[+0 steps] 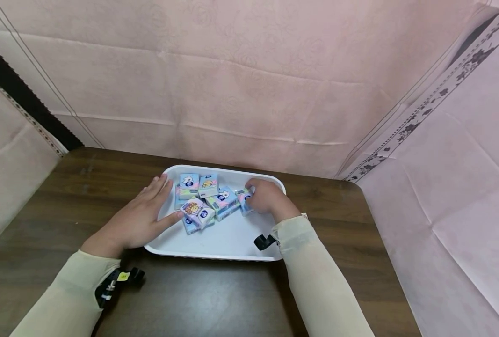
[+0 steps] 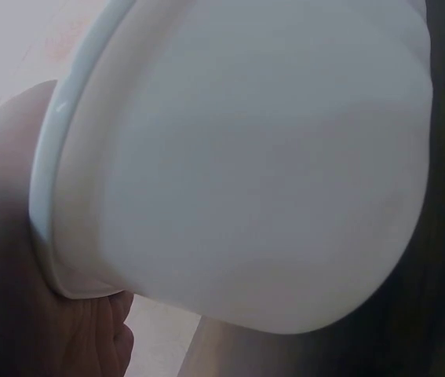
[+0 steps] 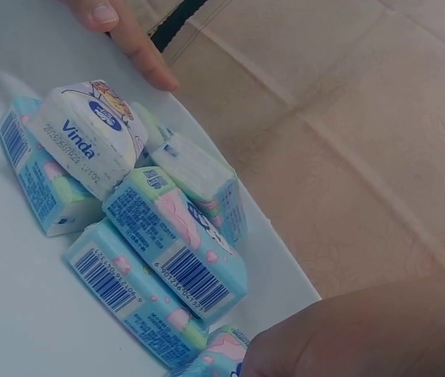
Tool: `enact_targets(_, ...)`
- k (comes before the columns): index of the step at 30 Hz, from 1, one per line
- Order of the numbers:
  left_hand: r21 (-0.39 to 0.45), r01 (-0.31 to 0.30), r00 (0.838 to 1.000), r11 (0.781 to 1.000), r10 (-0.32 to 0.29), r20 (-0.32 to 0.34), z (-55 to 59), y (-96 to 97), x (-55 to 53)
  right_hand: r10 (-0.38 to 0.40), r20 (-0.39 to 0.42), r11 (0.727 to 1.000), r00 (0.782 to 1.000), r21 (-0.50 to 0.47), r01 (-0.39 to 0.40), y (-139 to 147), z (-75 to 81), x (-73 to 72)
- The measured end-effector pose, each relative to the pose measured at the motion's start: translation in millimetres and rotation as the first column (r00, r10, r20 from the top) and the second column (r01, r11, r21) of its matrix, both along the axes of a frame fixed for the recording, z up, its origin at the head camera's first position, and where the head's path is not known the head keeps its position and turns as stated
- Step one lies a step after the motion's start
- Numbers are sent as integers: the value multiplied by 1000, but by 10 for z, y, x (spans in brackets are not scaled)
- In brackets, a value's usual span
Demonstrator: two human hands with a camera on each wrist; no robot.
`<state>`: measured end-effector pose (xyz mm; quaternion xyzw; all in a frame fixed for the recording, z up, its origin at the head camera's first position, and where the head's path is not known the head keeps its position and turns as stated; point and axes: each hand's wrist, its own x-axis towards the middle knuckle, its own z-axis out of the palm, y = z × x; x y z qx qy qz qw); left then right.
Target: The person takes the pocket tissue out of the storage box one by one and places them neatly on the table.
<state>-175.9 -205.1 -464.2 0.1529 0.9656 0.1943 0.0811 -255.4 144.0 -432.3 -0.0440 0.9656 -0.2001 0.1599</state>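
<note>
A white tray (image 1: 236, 241) holds several small Vinda tissue packs, mostly light blue, bunched toward its left and middle. On top of the bunch lies a white-and-purple tissue pack (image 1: 197, 212), tilted over a blue one. My left hand (image 1: 137, 220) rests over the tray's left rim with fingers straight, its thumb tip close by the white-and-purple pack. At the right of the bunch, my right hand (image 1: 268, 199) pinches a blue tissue pack (image 1: 245, 203), partly hidden by the fingers. Beside it, two blue packs (image 3: 179, 247) lie stacked in the right wrist view.
Under the tray is a dark brown wooden table (image 1: 182, 299). A pale pink patterned cloth (image 1: 232, 84) hangs behind its far edge, with more cloth at both sides. Small black cameras (image 1: 264, 242) are strapped to the wrists, the right one above the tray.
</note>
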Motion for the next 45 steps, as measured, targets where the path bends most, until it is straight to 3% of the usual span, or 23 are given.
enact_targets(13, -2, 1, 1000, 1000, -1, -1, -26, -6, -5, -1, 32, 1000, 999, -14, 2, 42, -1, -1)
enact_targets(20, 4, -6, 1000, 1000, 6, 4, -19, -20, 4, 24, -10, 1000, 1000, -10, -24, 69, 73, 68)
enact_targets(37, 1, 0, 1000, 1000, 0, 0, -18, -12, 13, 56, -101, 996, 993, -62, -62, 211, 427, 443)
enact_targets(45, -7, 9, 1000, 1000, -9, -7, 10, -11, 2, 56, -149, 991, 987, -114, -73, 340, 491, 677)
